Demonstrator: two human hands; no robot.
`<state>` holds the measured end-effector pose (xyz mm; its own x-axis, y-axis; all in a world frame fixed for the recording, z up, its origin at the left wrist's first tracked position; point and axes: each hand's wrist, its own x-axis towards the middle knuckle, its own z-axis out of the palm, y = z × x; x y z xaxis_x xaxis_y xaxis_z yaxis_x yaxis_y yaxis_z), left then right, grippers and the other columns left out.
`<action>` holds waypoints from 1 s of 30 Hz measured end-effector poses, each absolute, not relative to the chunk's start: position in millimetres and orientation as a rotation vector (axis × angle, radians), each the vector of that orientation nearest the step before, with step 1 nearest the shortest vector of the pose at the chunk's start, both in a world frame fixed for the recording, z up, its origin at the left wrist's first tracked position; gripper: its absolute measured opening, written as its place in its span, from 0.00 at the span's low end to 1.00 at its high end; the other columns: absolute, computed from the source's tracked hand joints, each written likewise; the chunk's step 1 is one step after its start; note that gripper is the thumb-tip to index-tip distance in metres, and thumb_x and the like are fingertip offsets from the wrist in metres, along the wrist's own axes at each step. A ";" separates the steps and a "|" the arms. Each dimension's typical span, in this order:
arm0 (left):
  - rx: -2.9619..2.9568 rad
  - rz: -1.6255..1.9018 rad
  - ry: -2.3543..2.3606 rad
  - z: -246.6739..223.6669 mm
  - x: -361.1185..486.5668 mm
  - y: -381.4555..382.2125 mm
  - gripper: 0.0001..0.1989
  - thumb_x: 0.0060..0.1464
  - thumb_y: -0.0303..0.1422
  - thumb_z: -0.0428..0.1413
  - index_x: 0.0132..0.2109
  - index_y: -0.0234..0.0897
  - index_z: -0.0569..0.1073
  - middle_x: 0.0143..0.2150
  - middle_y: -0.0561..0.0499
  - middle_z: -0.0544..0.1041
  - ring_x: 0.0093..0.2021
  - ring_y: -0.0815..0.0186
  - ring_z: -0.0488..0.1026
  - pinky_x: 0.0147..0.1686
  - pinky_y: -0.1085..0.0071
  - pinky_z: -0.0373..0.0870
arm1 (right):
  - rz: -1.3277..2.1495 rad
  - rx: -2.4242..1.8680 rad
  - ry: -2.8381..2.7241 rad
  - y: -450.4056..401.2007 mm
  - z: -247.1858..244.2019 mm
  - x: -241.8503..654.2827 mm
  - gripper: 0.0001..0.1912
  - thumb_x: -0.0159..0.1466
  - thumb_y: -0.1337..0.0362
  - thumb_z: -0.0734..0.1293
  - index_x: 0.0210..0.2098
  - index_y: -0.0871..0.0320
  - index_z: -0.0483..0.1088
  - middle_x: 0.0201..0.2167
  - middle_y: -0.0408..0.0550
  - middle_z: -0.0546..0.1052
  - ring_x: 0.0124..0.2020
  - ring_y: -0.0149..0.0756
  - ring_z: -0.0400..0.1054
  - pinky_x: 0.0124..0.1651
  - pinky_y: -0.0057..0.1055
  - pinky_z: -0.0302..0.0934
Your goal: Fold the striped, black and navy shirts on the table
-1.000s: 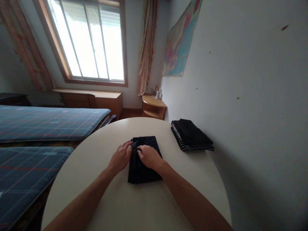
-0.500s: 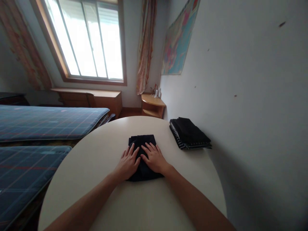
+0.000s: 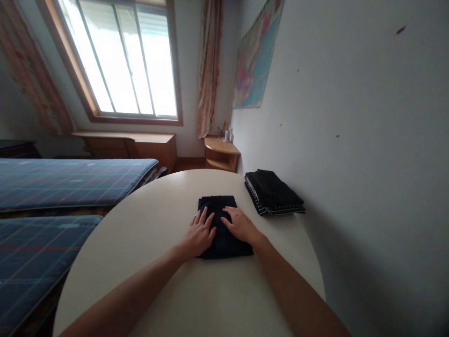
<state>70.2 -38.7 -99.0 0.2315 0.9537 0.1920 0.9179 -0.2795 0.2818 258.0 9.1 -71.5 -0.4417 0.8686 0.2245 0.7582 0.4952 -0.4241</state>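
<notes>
A folded dark cloth [image 3: 224,241] lies flat on the round cream table [image 3: 140,234], near its middle. My left hand [image 3: 200,234] rests on the cloth's left side with its fingers spread. On the right part of the cloth lies my right hand [image 3: 242,225], palm down, fingers apart and slightly bent. Neither hand grips the fabric. Beyond my right hand, a stack of folded black clothes [image 3: 273,192] sits at the table's right edge, with striped fabric showing along its side.
A white wall [image 3: 368,164] runs close along the table's right side. Two plaid mattresses [image 3: 77,180] are at the left. Behind the table stand a small wooden corner shelf [image 3: 221,146] and a wooden desk [image 3: 154,138] under the window.
The dark cloth has slid to the right across the table, closer to the stack, and both hands have moved with it.
</notes>
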 end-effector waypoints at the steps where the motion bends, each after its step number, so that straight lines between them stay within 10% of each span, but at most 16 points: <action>1: 2.379 0.492 1.822 -99.0 75.6 -36.3 0.29 0.66 0.40 0.46 0.69 0.33 0.58 0.74 0.36 0.47 0.72 0.46 0.46 0.67 0.50 0.49 | 0.360 -1.350 -2.314 12.2 -72.6 262.4 0.23 0.68 0.58 0.62 0.59 0.64 0.69 0.61 0.59 0.70 0.64 0.43 0.60 0.67 0.40 0.50; 17: 2.354 0.533 1.913 -92.4 86.7 -41.5 0.25 0.68 0.38 0.45 0.69 0.40 0.61 0.73 0.44 0.52 0.71 0.55 0.53 0.68 0.57 0.52 | 0.371 -2.078 -2.014 13.0 -58.2 295.2 0.23 0.68 0.49 0.59 0.44 0.60 0.77 0.45 0.60 0.80 0.48 0.50 0.75 0.47 0.37 0.64; 30: 2.333 0.539 1.935 -94.0 86.1 -41.5 0.26 0.68 0.40 0.46 0.69 0.40 0.61 0.74 0.43 0.51 0.71 0.52 0.52 0.68 0.57 0.52 | 0.472 -1.920 -1.864 13.8 -64.0 286.4 0.23 0.67 0.54 0.62 0.53 0.66 0.66 0.45 0.62 0.79 0.48 0.48 0.75 0.49 0.36 0.65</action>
<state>86.1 -41.5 -94.0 0.1495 0.9627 0.2255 0.9406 -0.2088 0.2677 286.4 13.8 -64.0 0.0429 0.9979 0.0480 0.8550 -0.0118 -0.5184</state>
